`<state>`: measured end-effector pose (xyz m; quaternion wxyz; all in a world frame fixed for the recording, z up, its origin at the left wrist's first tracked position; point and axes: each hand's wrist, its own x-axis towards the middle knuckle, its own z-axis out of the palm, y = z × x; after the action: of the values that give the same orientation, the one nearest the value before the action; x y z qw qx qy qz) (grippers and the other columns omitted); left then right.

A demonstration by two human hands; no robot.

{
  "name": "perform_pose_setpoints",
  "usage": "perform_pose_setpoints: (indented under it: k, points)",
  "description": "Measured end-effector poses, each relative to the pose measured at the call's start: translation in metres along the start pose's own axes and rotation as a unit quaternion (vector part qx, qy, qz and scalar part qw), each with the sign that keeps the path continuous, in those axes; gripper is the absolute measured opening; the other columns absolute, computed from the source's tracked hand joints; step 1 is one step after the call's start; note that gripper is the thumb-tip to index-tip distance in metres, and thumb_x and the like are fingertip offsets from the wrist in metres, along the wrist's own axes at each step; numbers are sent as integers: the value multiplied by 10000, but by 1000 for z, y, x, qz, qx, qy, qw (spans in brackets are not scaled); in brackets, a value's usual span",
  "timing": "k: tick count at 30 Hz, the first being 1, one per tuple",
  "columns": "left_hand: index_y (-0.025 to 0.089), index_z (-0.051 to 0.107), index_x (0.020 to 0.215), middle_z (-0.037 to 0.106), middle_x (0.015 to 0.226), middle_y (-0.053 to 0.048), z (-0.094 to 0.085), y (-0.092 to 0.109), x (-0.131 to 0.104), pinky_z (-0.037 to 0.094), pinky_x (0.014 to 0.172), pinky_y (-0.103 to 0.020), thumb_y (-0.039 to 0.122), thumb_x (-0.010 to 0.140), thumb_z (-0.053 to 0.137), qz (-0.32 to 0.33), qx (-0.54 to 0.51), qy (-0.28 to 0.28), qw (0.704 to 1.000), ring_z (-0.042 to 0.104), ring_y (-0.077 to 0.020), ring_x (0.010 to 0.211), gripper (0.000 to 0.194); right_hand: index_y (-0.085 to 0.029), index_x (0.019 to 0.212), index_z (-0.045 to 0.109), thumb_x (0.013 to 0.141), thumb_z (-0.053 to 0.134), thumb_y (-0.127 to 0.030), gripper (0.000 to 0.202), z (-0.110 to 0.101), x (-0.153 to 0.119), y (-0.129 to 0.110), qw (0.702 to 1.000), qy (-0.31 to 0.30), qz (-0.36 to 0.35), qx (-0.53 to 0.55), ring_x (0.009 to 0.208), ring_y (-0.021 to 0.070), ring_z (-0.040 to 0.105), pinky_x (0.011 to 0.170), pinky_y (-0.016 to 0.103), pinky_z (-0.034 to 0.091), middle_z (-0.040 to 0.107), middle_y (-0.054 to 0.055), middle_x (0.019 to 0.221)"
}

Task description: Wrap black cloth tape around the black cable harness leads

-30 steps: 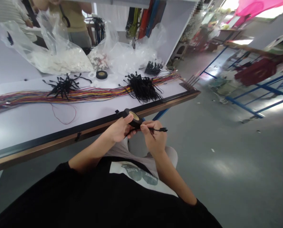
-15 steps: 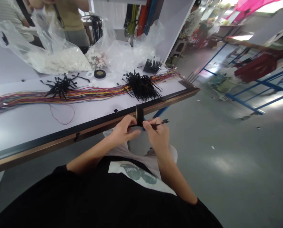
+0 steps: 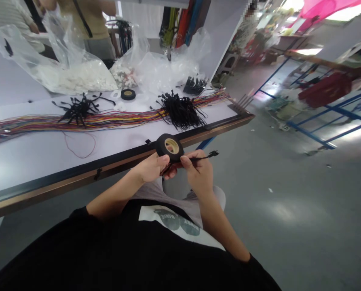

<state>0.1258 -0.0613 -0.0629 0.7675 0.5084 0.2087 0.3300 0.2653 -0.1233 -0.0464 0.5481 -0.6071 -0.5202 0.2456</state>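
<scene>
A roll of black tape [image 3: 162, 146] with a pale core is tilted so its flat face shows, just off the table's front edge. My left hand [image 3: 150, 167] is closed at its lower left side, the thumb on the rim and fingertips curled below. My right hand [image 3: 200, 171] pinches a thin black cable [image 3: 203, 157] close to the roll's lower right edge. A small black connector [image 3: 213, 154] sticks out to the right of that hand. Dark strands pass under the roll by my left fingers; their far ends are hidden.
Long coloured wires [image 3: 122, 120] run along the white table [image 3: 47, 161], with black connector bundles [image 3: 182, 111] on them. Behind lie another tape roll [image 3: 128, 94] and plastic bags [image 3: 77, 79] of white parts. People stand beyond; a blue-framed rack [image 3: 310, 131] is at right.
The tape roll has turned from edge-on to showing its flat face and moved slightly left. My left thumb now rests on its rim. My right hand stays nearly in place.
</scene>
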Motion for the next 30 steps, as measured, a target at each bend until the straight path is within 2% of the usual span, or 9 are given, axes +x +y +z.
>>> perform_pose_setpoints:
  k: [3, 8, 11, 13, 15, 17, 20, 26, 30]
  points:
    - [157, 579, 957, 585, 672, -36, -2, -4, 1, 252, 369, -209, 640, 630, 609, -31, -72, -69, 995, 435, -81, 436, 584, -220, 673, 485, 706, 642, -440, 272, 3, 2, 1, 997, -6, 45, 69, 552, 148, 619, 567, 300, 492, 632, -27, 630]
    - [170, 568, 946, 583, 823, -55, 1, -2, -9, 392, 529, -238, 617, 567, 697, 55, 9, -21, 998, 503, -110, 622, 600, -222, 654, 437, 692, 647, -445, 308, 6, 14, 6, 971, 54, 119, 198, 417, 123, 543, 469, 268, 447, 545, -73, 451]
    - [206, 557, 1033, 541, 976, -66, -4, 9, -15, 445, 703, -294, 513, 330, 842, 99, 161, -105, 976, 525, -195, 859, 819, -209, 626, 465, 697, 649, -399, 273, -2, 18, 2, 988, 39, 91, 118, 414, 95, 487, 474, 246, 400, 527, -74, 440]
    - [205, 563, 998, 519, 992, -65, -6, 14, -13, 444, 703, -296, 557, 314, 821, 103, 212, -155, 959, 509, -185, 833, 812, -199, 601, 500, 678, 666, -361, 244, -7, 18, -3, 998, 7, 58, 27, 449, 89, 478, 501, 245, 386, 531, -67, 468]
    - [195, 550, 937, 522, 914, -40, -3, 14, -8, 433, 656, -274, 566, 489, 753, 109, 246, -101, 958, 489, -139, 732, 616, -197, 593, 524, 664, 672, -353, 227, -9, 16, -8, 999, -1, 24, -31, 500, 96, 494, 532, 251, 386, 550, -55, 520]
    - [191, 533, 880, 529, 821, -6, 3, 12, -1, 421, 634, -246, 417, 677, 665, 119, 292, 20, 949, 478, -110, 678, 332, -199, 601, 531, 673, 660, -374, 229, -9, 13, -9, 999, 18, 2, -48, 548, 107, 512, 559, 259, 395, 569, -42, 570]
    - [181, 548, 747, 560, 728, 12, 14, 9, 5, 429, 649, -236, 198, 721, 575, 134, 362, 107, 916, 509, -110, 678, 41, -206, 626, 526, 705, 628, -405, 237, -6, 10, -7, 998, 35, -3, -43, 569, 116, 521, 564, 263, 410, 564, -35, 591]
    - [182, 568, 686, 602, 720, 5, 23, 10, 1, 455, 736, -262, 105, 703, 537, 163, 358, 154, 906, 573, -128, 740, 84, -223, 743, 542, 740, 600, -367, 155, -5, 8, -5, 996, -20, -25, -88, 616, 147, 576, 603, 284, 444, 602, -27, 633]
    - [174, 510, 872, 567, 722, 26, 23, 6, -4, 458, 605, -246, 130, 684, 601, 65, 216, 234, 946, 554, -94, 594, 214, -224, 716, 533, 767, 586, -392, 183, -7, 7, -3, 988, 22, -60, -144, 609, 161, 592, 606, 291, 450, 632, -8, 648]
